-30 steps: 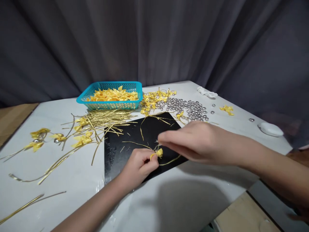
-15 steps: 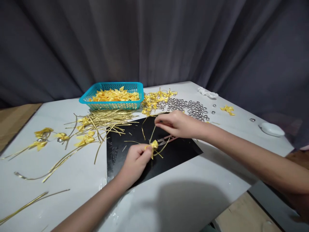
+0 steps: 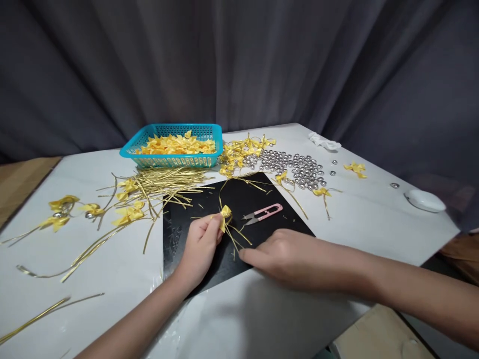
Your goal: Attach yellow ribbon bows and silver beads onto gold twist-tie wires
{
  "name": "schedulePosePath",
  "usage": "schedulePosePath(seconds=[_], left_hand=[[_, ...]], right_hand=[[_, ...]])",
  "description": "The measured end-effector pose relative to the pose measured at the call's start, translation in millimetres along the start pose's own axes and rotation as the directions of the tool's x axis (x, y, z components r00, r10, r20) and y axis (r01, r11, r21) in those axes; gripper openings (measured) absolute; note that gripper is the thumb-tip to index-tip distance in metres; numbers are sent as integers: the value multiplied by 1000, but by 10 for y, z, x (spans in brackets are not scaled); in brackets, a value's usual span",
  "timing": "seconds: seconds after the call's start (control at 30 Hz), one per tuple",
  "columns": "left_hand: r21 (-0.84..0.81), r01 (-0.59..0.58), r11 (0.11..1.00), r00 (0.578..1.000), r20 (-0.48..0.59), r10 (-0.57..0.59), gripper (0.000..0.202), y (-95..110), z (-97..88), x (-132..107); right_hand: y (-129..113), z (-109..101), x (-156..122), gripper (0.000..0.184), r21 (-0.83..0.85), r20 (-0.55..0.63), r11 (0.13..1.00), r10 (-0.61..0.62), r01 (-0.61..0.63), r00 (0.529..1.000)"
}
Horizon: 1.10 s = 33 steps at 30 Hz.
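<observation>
My left hand [image 3: 200,247] is pinched on a small yellow ribbon bow [image 3: 225,214] over the black mat [image 3: 258,232]. Gold wire ends trail from the bow down toward my right hand [image 3: 288,257], whose fingers are pinched together on the end of the gold wire [image 3: 235,240] near the mat's front edge. A pink thread snipper [image 3: 262,213] lies on the mat just behind both hands, untouched.
A blue basket [image 3: 172,159] of yellow bows stands at the back. Gold wire pieces [image 3: 164,182] are heaped left of the mat, finished bows [image 3: 63,212] lie further left, silver bells [image 3: 295,167] are spread at the back right, and a white dish [image 3: 424,200] sits at the right edge.
My right hand swung from above the bow down to the mat's front edge, drawing the gold wire with it. The left hand kept hold of the bow. The snipper came into view.
</observation>
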<state>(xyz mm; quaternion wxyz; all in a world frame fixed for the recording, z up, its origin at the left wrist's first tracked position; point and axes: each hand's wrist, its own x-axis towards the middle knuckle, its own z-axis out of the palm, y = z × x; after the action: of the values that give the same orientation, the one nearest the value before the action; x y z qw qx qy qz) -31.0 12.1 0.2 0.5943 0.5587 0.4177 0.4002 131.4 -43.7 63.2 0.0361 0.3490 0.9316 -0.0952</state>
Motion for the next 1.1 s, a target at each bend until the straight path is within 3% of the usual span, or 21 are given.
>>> schedulePosePath(seconds=[0.2,0.3,0.37,0.47,0.57,0.8,1.1], left_hand=[[-1,15,1000,1000,7,-15,36,4,-11,-4],[-5,18,1000,999,27,-18,34,7,-28,-3],[-12,19,1000,999,44,-19,33,6,-40,-7],[-20,42,999,996,78,-40,34,-6,-51,-14],[-23,65,998,992,113,-62,35,-22,-53,-17],[-40,49,998,986,163,-41,35,-30,-49,-12],[-81,28,996,979,204,-11,36,-45,-67,-19]], right_hand=[[-46,99,45,13,28,69,998,-54,52,996],[-44,47,-5,12,46,-21,998,-51,52,998],[-24,11,-37,13,82,-158,997,13,1,987],[20,18,-40,24,151,-444,983,160,-102,881],[47,115,26,16,187,-608,981,160,-55,778],[33,289,215,13,249,-699,967,138,58,701],[12,314,236,6,319,-700,947,258,-31,666]])
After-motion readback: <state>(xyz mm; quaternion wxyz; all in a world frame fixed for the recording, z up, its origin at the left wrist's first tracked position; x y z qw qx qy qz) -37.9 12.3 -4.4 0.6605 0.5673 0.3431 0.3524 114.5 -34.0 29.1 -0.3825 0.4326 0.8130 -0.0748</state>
